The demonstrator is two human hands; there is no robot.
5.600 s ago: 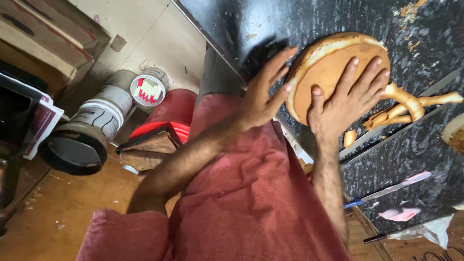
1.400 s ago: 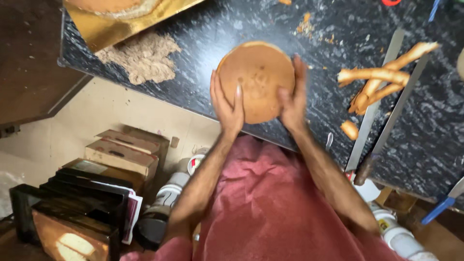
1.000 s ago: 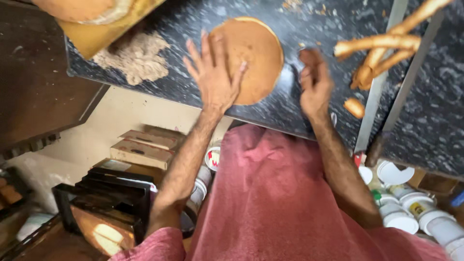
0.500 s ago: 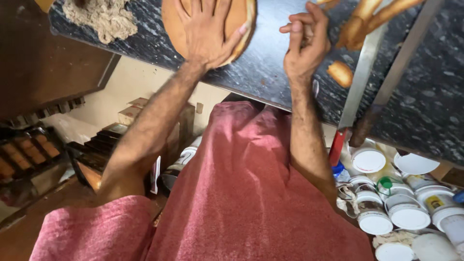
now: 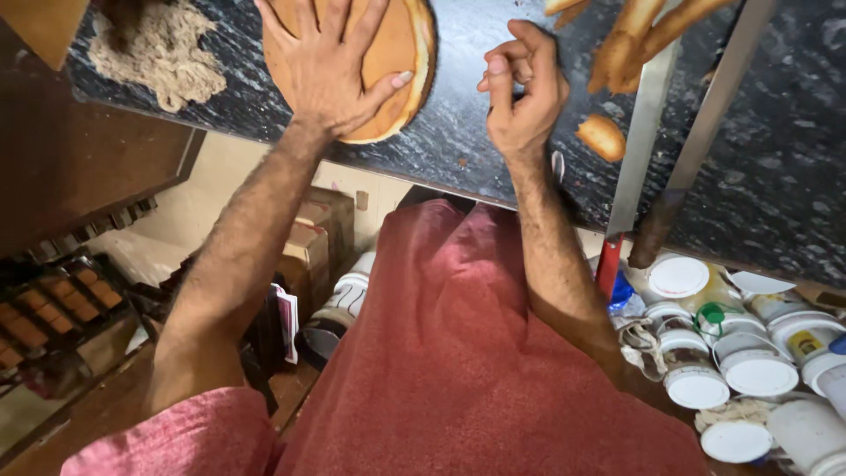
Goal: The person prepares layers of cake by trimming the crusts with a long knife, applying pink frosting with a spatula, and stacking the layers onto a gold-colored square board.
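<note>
Left hand (image 5: 330,66) lies flat, fingers spread, pressing the round cake (image 5: 397,53) on the dark counter (image 5: 467,132). Right hand (image 5: 522,88) has come off the cake since a second ago, curled loosely, grasping nothing, just right of it. Crumb pile (image 5: 159,57) sits left of the cake, crust strips (image 5: 634,40) right; only one hand steadies it now.

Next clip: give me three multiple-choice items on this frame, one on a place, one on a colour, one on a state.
1. Where does the left hand rest?
A. on the round cake
B. on a white-lidded tub
C. on the long knife

2. What colour is the counter?
A. white
B. dark speckled
C. red

3. How is the right hand?
A. flat on the cake
B. gripping the knife
C. fingers curled, holding nothing visible

Answers: 1 A, the palm lies spread on the cake's top. 2 B, the stone looks black with pale flecks. 3 C, it hovers over bare counter beside the cake.
</note>
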